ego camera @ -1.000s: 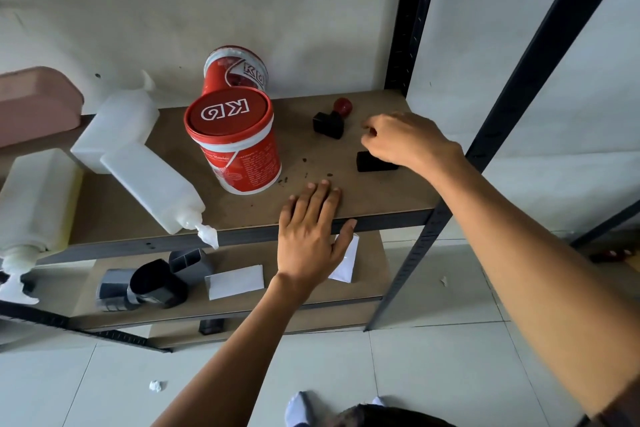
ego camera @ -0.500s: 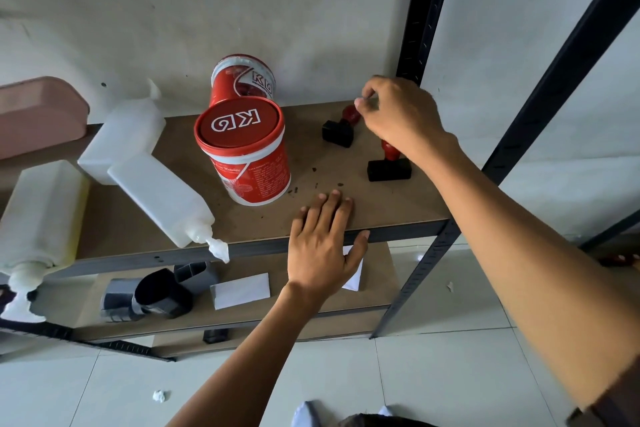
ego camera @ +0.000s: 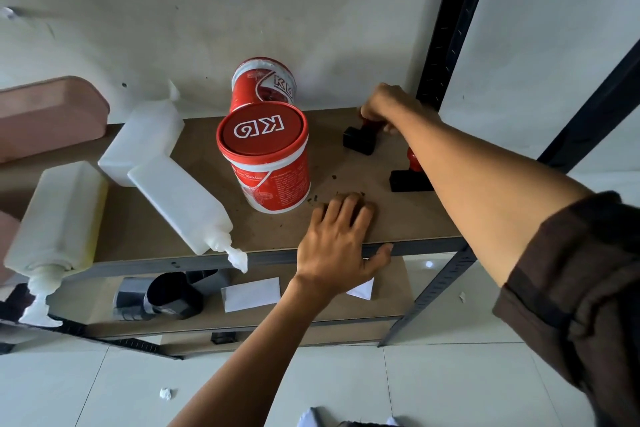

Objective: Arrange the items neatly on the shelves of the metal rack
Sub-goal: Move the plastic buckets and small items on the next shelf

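Note:
Two black rubber stamps with red knobs are on the brown shelf board (ego camera: 346, 229) of the metal rack. My right hand (ego camera: 391, 107) is closed around the red knob of the far stamp (ego camera: 358, 140), which lies tipped on its side. The near stamp (ego camera: 408, 180) stands upright, partly hidden by my right forearm. My left hand (ego camera: 341, 239) lies flat on the shelf's front edge, fingers spread, thumb over the metal rim. A red KG bucket (ego camera: 268, 159) stands mid-shelf with a second red tub (ego camera: 263, 83) behind it.
Three white plastic bottles (ego camera: 176, 201) lie on the left of the shelf, nozzles past the front edge. A pink container (ego camera: 48, 114) is at far left. The lower shelf holds dark pipe fittings (ego camera: 166, 295) and white paper (ego camera: 251, 293). Black rack posts (ego camera: 446, 31) rise at right.
My right hand left the near stamp standing upright and moved back to the far stamp, closing on its red knob. My left hand stayed on the shelf edge.

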A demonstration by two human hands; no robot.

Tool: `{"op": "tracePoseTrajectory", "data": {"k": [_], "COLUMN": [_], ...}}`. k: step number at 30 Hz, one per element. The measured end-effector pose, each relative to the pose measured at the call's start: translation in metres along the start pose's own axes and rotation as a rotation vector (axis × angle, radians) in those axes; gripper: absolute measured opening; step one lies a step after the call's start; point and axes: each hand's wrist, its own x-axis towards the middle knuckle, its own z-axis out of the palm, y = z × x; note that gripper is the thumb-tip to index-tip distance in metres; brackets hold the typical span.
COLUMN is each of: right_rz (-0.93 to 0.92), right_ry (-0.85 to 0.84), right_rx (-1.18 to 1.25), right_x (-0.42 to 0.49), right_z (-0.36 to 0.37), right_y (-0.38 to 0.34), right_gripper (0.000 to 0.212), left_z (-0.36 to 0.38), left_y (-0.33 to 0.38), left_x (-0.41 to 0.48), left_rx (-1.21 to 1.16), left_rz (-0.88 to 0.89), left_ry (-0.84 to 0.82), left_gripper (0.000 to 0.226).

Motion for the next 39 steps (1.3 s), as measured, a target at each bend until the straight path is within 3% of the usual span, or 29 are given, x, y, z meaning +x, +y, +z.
{"op": "tracePoseTrajectory", "data": {"k": [7, 12, 17, 25, 39], "right_rz": [-0.011, -0.192, -0.355, -0.454, -0.468], "right_ry": [-0.003, 0.173, 0.291, 0.289, 0.265], "right_rx": [0.114, 0.223, 0.180, 0.196, 0.156], "right_x": [0.001, -0.009, -0.026, -0.044, -0.057], "right_z": [0.003, 0.006, 0.018, 0.024, 0.018], "right_y": [-0.003, -0.003, 0.006, 0.016, 0.018], "right_gripper": [0.015, 0.012, 0.013, 0.022, 0.025], "left_z": [0.001, 0.001, 0.000, 0.000, 0.002], "left_y": [0.001, 0.002, 0.003, 0.004, 0.004], "left_x": [0.001, 0.001, 0.000, 0.000, -0.001], "left_rx": [-0.006, -0.004, -0.006, -0.005, -0.006], "left_rz": [-0.012, -0.010, -0.019, -0.033, -0.035], "left_ry": [-0.020, -0.012, -0.014, -0.020, 0.013], "left_gripper": [0.061, 0.060, 0.061, 0.061, 0.061]}}
